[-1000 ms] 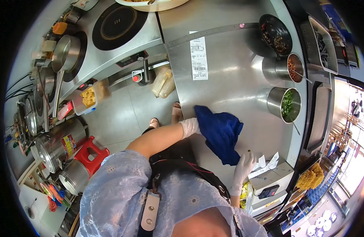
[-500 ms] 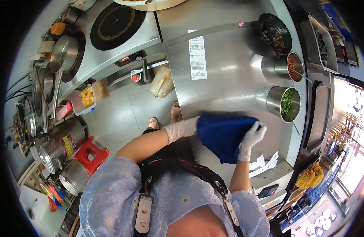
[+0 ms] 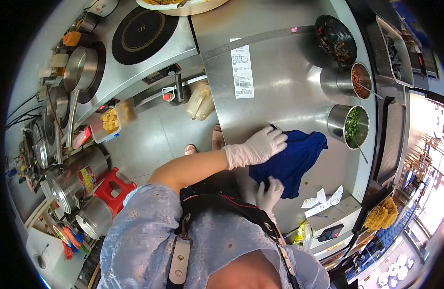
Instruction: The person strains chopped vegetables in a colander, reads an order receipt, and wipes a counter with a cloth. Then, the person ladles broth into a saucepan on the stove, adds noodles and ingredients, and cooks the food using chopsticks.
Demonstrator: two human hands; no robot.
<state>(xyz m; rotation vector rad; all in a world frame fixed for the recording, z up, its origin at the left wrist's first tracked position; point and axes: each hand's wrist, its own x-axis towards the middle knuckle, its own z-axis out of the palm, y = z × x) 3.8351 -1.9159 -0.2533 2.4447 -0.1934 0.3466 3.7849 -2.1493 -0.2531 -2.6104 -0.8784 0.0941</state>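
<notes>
A dark blue cloth [image 3: 296,161] lies crumpled and partly folded on the steel worktop [image 3: 280,77]. My left hand [image 3: 258,147], in a thin white glove, rests on the cloth's upper left part with its fingers stretched out. My right hand [image 3: 270,193], gloved the same way, is at the cloth's near edge, thumb and bent fingers apart, seemingly gripping nothing. Beyond the cloth stands a steel pot of chopped greens [image 3: 351,126] with a spoon in it. Farther along is a steel pot of reddish-brown diced food [image 3: 360,83].
A printed receipt [image 3: 242,70] lies on the worktop. A black bowl with food bits [image 3: 336,41] sits at the far right. At left are an induction hob [image 3: 144,33], a saucepan [image 3: 81,70] and a red stool [image 3: 115,191]. Paper slips [image 3: 326,201] lie near a white box.
The cloth, held up between both hands earlier, now lies on the worktop. My left hand has come onto its top; my right hand has let go of its right corner and moved left and nearer.
</notes>
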